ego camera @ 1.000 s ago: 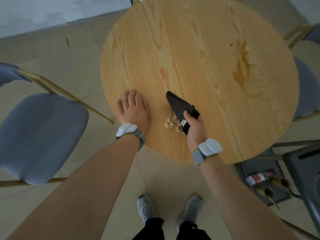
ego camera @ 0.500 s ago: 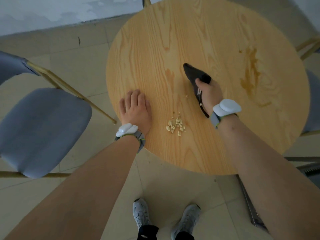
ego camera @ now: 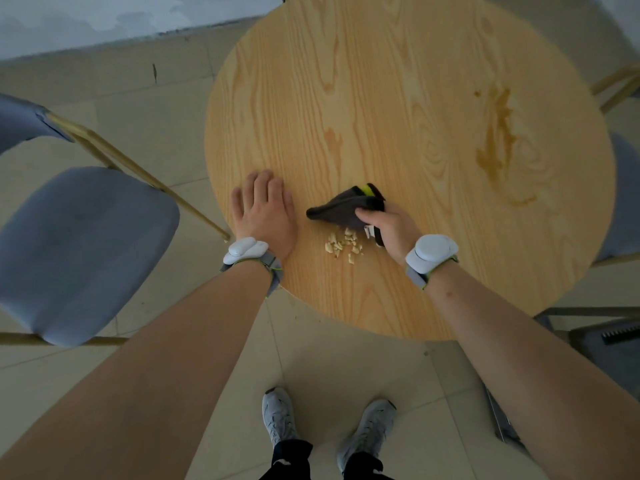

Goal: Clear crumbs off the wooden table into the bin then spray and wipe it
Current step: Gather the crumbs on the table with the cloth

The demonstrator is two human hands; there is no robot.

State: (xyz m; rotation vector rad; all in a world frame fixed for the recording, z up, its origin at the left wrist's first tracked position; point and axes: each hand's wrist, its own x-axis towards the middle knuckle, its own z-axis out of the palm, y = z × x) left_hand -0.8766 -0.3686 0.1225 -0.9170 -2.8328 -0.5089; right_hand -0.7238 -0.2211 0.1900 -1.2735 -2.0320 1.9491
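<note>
Crumbs (ego camera: 343, 244) piled near table (ego camera: 398, 116) edge between my hands; right hand (ego camera: 389, 226) fisted around dark cloth (ego camera: 341, 210) just behind them, left hand (ego camera: 265, 211) flat, fingers together.

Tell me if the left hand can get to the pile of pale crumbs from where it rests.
Probably yes. The left hand lies flat on the round wooden table, with bare wood between it and the pale crumbs; the dark grey cloth sits beyond them.
</note>
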